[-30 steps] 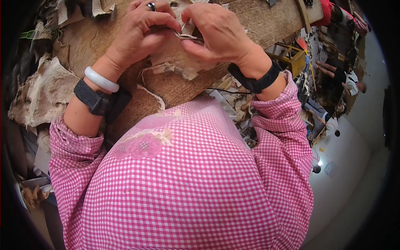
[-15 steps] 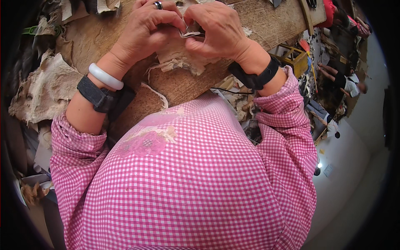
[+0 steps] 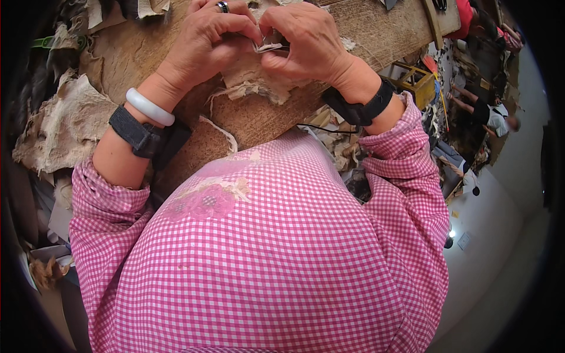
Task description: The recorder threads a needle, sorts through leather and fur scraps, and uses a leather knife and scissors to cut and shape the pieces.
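At the top of the view my left hand, with a ring and a white bangle, has its fingers bent and closed on a small pale strip of hide. My right hand is closed round the same strip from the other side, with a thin metal piece, perhaps a needle, between finger and thumb; its tip is too small to make out. Under both hands lies a torn pale hide piece on a worn wooden board. A loose pale strip lies on the board below my left hand.
Crumpled hide pieces and scraps pile at the left. At the right are a yellow metal frame, scattered scraps, a wooden batten at the board's edge, and several co-workers farther off.
Since a second ago both hands, still holding the small strip, have shifted slightly to the right in the view. Over the last half second they are almost still.
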Demonstrator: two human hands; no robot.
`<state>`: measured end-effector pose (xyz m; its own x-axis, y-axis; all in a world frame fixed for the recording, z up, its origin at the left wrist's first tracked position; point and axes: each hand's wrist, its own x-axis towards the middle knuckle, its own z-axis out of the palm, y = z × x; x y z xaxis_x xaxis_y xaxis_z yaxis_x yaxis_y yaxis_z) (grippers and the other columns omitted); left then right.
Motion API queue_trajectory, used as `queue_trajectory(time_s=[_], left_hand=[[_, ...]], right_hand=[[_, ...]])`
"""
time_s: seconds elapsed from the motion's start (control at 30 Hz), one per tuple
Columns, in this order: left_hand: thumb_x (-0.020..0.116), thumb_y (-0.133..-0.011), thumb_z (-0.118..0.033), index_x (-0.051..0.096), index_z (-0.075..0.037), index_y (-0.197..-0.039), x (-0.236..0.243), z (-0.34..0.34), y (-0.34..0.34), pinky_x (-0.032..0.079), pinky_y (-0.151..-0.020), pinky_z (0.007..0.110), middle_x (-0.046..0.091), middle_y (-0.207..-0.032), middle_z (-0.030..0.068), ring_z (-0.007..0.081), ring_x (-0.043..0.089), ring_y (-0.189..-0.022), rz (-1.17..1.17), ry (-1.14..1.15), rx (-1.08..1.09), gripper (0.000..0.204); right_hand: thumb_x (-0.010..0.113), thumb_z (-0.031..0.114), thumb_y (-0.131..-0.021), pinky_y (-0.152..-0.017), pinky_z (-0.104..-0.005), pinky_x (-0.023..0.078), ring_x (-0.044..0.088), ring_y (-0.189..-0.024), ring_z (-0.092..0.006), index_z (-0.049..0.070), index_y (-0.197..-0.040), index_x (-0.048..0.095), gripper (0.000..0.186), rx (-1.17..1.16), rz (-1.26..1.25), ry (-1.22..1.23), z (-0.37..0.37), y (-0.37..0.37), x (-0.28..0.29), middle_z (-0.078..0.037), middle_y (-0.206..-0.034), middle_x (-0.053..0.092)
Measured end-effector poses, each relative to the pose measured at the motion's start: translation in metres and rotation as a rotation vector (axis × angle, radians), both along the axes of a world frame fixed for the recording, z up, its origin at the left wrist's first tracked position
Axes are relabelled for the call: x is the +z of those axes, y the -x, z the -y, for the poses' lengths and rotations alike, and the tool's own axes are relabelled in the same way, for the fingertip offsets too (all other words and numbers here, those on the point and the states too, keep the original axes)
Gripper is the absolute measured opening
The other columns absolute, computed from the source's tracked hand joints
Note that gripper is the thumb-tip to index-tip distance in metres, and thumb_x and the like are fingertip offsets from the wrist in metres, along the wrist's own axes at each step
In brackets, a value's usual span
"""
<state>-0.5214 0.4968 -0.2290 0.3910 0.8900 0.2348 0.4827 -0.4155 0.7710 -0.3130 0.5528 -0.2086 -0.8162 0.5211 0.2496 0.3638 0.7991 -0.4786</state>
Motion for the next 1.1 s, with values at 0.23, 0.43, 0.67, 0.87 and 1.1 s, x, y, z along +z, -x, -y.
queue_trajectory(time_s=[0.23,0.43,0.67,0.87,1.1], left_hand=[[0.071,-0.074,-0.008,0.069,-0.016,-0.082,0.000,0.000,0.001,0.027,-0.100,0.035,0.063,-0.091,-0.0049,0.0149,0.059,-0.094,-0.012,0.006,-0.003,0.012],[0.071,-0.073,-0.008,0.069,-0.016,-0.082,-0.001,0.000,0.000,0.027,-0.099,0.035,0.063,-0.091,-0.0046,0.0151,0.059,-0.094,-0.006,0.002,-0.002,0.012],[0.072,-0.073,-0.008,0.069,-0.015,-0.083,-0.004,-0.001,0.001,0.029,-0.098,0.034,0.063,-0.091,-0.0040,0.0157,0.059,-0.094,0.008,-0.040,0.002,0.013],[0.071,-0.074,-0.007,0.069,-0.015,-0.084,-0.004,0.000,-0.001,0.027,-0.099,0.035,0.063,-0.090,-0.0041,0.0142,0.058,-0.093,0.042,0.043,0.011,0.013],[0.071,-0.073,-0.008,0.070,-0.016,-0.085,-0.003,0.001,0.000,0.026,-0.099,0.035,0.061,-0.089,-0.0047,0.0142,0.058,-0.092,0.018,0.051,0.015,0.014]], right_hand=[[0.070,0.028,-0.064,-0.064,-0.0381,0.048,0.061,-0.068,-0.0285,0.011,-0.080,0.056,0.027,0.004,0.010,0.000,0.000,-0.001,-0.001,-0.006,-0.069,0.058],[0.070,0.028,-0.064,-0.065,-0.0380,0.048,0.062,-0.068,-0.0279,0.011,-0.080,0.056,0.026,0.004,0.000,-0.005,0.000,0.000,-0.002,-0.006,-0.069,0.059],[0.068,0.027,-0.065,-0.064,-0.0382,0.049,0.062,-0.069,-0.0279,0.012,-0.081,0.057,0.024,-0.004,0.002,-0.004,0.001,-0.001,-0.005,-0.006,-0.069,0.059],[0.066,0.027,-0.069,-0.063,-0.0403,0.050,0.063,-0.068,-0.0289,0.013,-0.088,0.057,0.025,-0.019,0.016,0.022,0.009,0.002,-0.005,-0.008,-0.070,0.059],[0.065,0.019,-0.072,-0.060,-0.0401,0.051,0.065,-0.064,-0.0293,0.011,-0.118,0.047,0.050,-0.152,0.052,0.352,0.014,0.001,0.006,-0.007,-0.071,0.063]])
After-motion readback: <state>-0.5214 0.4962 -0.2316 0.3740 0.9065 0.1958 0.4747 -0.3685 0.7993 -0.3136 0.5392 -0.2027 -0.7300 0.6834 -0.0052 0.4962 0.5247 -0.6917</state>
